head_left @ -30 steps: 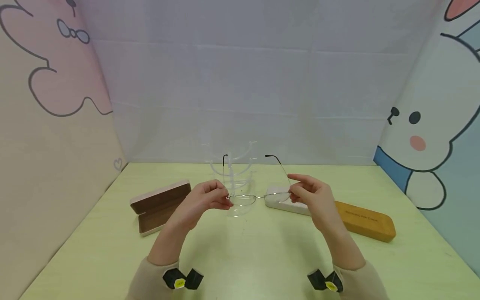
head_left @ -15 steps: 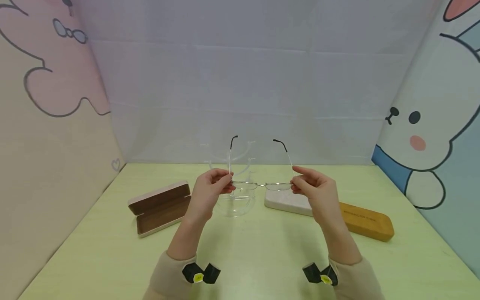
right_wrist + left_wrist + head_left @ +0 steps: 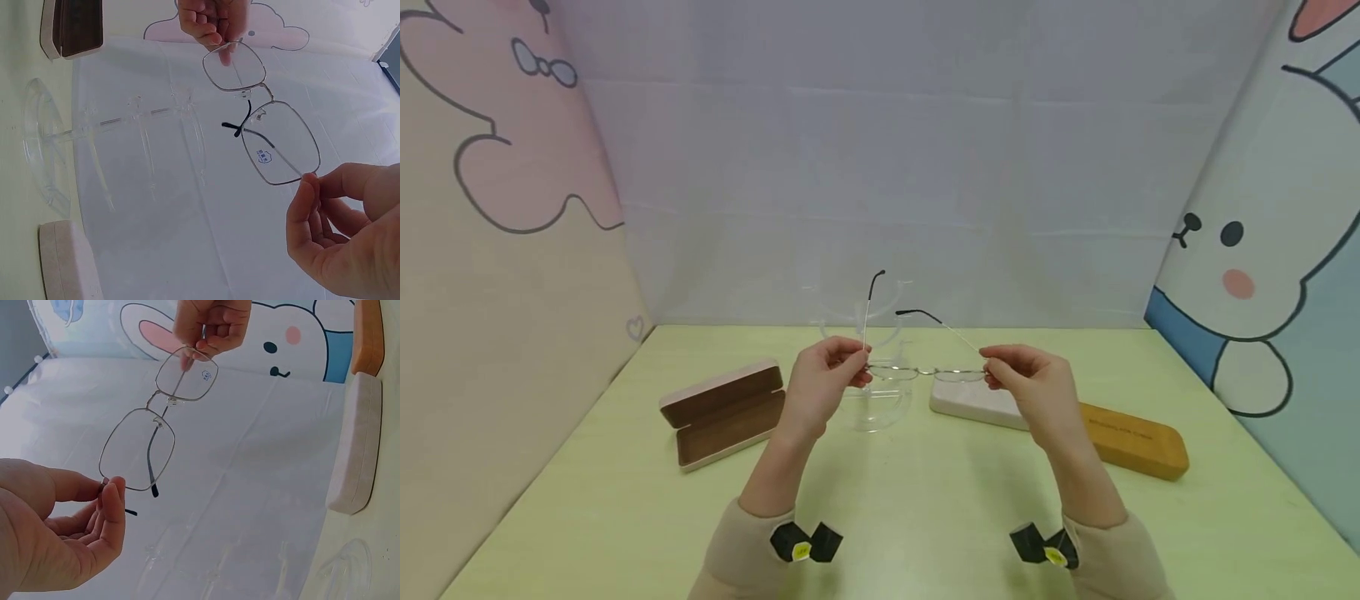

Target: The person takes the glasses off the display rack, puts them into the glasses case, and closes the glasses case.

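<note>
A pair of thin metal-rimmed glasses [image 3: 927,372] is held up above the table, lenses toward me. My left hand [image 3: 822,385] pinches its left hinge corner between thumb and fingers. At the opposite corner, my right hand [image 3: 1036,390] pinches the frame by the right hinge. The left temple points away and up, while the right temple slants inward behind the lenses, its dark tip [image 3: 231,129] near the other arm in the right wrist view. A small blue mark [image 3: 265,156] shows on one lens.
Behind the glasses stands a clear acrylic display stand [image 3: 109,122]. An open glasses case [image 3: 730,417] with brown lining lies at left. A closed white case [image 3: 973,402] and a mustard-yellow case [image 3: 1135,440] lie at right. A pale curtain backs the table.
Both hands have raised the glasses from lower over the table, the left hand also shifting right. The right temple has swung inward from its spread position; the left stays extended.
</note>
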{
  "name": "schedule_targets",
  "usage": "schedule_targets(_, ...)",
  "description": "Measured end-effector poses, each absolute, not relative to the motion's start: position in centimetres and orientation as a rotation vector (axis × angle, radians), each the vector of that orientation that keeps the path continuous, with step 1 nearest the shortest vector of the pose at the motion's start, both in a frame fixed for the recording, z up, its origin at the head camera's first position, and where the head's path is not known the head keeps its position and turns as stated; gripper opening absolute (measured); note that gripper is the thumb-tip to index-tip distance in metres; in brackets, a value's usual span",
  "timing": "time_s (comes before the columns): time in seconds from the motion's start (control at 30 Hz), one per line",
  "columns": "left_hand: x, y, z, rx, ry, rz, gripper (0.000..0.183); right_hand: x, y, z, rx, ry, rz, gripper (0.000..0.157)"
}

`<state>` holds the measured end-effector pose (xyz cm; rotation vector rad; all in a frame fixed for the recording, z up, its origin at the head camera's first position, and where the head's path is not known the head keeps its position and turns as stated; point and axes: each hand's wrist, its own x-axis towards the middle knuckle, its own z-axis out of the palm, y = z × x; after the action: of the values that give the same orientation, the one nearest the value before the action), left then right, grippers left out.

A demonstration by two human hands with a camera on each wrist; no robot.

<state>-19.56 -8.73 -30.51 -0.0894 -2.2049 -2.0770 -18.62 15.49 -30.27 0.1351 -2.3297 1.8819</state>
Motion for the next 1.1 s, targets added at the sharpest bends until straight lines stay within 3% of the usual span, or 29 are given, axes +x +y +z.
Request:
schedule_targets(0.6, -19.52, -8.6, -30.79, -0.055, -2.309, -1.804, 0.013, -18.26, 15.14, -30.5, 0.244, -2.526, 1.593, 0.016)
schedule_targets(1.1, -19.01, -8.34, -31.14, -0.343, -2.565, -1.13, 0.018, -18.53, 15.14, -30.7, 0.226, -2.539, 1.6, 0.017)
